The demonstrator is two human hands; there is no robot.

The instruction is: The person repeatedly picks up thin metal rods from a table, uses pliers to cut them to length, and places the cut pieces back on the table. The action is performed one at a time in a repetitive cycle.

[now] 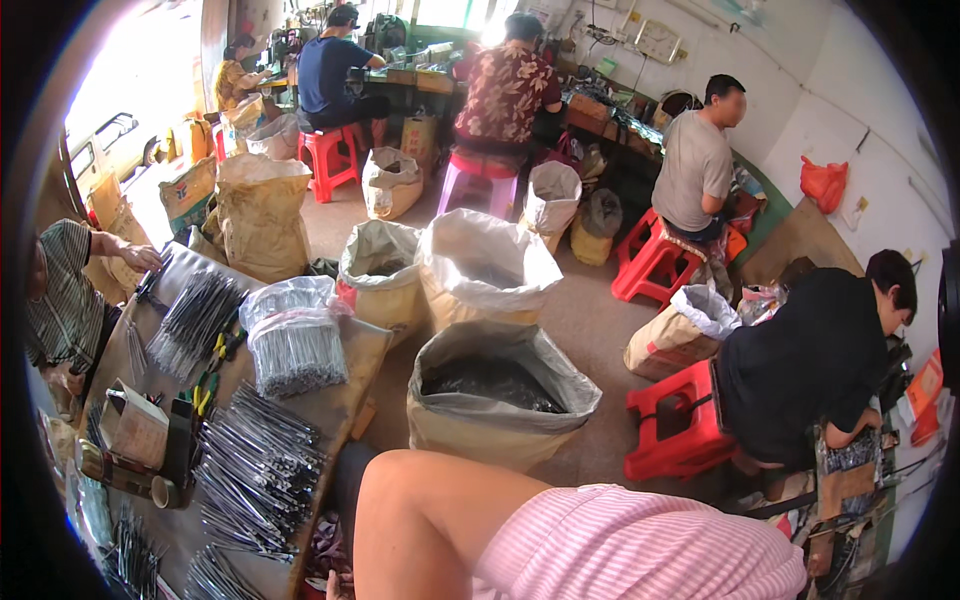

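1. The person's left hand and right hand cannot be made out; whether either is wide, narrow or holding something, I cannot tell.
2. A bare, bent limb (425, 500) and pink striped cloth (640, 540) fill the lower middle.
3. Thin metal rods (262, 468) lie piled on the bench (362, 346), left of the limb.
4. A plastic-wrapped bundle (295, 345) lies just beyond them.
5. A co-worker's hand (141, 258) is at the bench's far side.

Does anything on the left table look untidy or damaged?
The large pile of thin strips looks untidy: uneven ends fan out near the edge of the table, unlike the plastic-wrapped bundle behind it. I see no clear damage.
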